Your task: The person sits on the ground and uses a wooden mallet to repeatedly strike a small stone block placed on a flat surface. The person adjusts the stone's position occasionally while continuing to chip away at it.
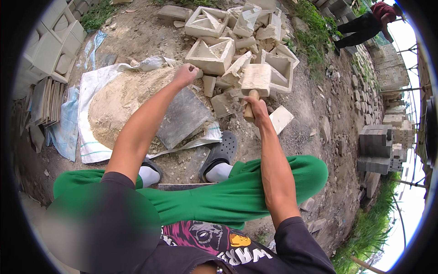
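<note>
My right hand [258, 109] is wrapped round the handle of a pale wooden mallet [255, 77], whose blocky head points away from me. My left hand [186, 76] is closed, its fingers curled at the near left corner of a pale box-shaped block [211, 55]. A small tan lump shows at those fingertips; I cannot make out whether they grip it. Just beyond the mallet head lies another hollow block [282, 68], partly hidden by it. Broken pale chunks [237, 68] fill the gap between the blocks. Below my left hand a flat grey slab [183, 118] rests on a white sack.
Sandy powder [114, 102] covers the spread white sack [86, 141]. Pale blocks [54, 34] are stacked at the far left, above thin boards [45, 101]. Grey blocks [375, 148] stand at the right. Another person [372, 23] is at the far right.
</note>
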Available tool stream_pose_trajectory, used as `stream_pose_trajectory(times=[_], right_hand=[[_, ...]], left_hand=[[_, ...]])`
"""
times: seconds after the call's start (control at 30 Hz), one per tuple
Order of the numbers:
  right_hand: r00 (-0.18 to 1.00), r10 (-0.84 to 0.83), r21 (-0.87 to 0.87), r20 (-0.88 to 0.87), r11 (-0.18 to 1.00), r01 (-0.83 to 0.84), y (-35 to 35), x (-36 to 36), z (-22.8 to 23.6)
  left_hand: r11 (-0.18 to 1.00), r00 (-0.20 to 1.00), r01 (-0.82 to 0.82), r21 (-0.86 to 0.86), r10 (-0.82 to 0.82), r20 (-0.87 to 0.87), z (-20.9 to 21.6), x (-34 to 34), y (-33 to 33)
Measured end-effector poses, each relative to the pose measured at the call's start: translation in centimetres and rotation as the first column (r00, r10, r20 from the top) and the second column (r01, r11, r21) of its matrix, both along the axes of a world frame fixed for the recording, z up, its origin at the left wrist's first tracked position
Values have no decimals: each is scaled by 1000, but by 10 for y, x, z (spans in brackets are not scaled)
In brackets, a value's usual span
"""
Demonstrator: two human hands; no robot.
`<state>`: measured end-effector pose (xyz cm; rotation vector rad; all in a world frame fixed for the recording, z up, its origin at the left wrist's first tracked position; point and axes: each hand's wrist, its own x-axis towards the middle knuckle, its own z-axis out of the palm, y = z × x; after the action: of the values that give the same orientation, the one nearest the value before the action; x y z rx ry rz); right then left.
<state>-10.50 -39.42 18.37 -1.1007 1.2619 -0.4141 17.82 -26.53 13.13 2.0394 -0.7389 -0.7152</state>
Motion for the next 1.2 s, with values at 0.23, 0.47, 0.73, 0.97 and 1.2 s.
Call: stream_pose_trajectory(times=[0.23,0.47,0.73,0.97,1.2], right_hand=[[991,-48,104,121,994,35,1,-3,11],[782,-444,38,438,878,477,-10,-2,7],[990,141,218,22,965,-143,14,-4,0],[949,-195,-37,248,977,211,-27,-22,48],[667,-605,9,435,744,669,-4,18,21]], left_hand=[[992,989,92,-82,-101,-110,-24,-27,-35],[999,993,20,-31,-24,-114,-32,-34,-31],[997,973,-28,-78,9,-230,-39,-32,-36],[998,979,-45,-41,36,-199,-49,-28,-21],[990,988,-134,-37,131,-78,-51,-4,10]])
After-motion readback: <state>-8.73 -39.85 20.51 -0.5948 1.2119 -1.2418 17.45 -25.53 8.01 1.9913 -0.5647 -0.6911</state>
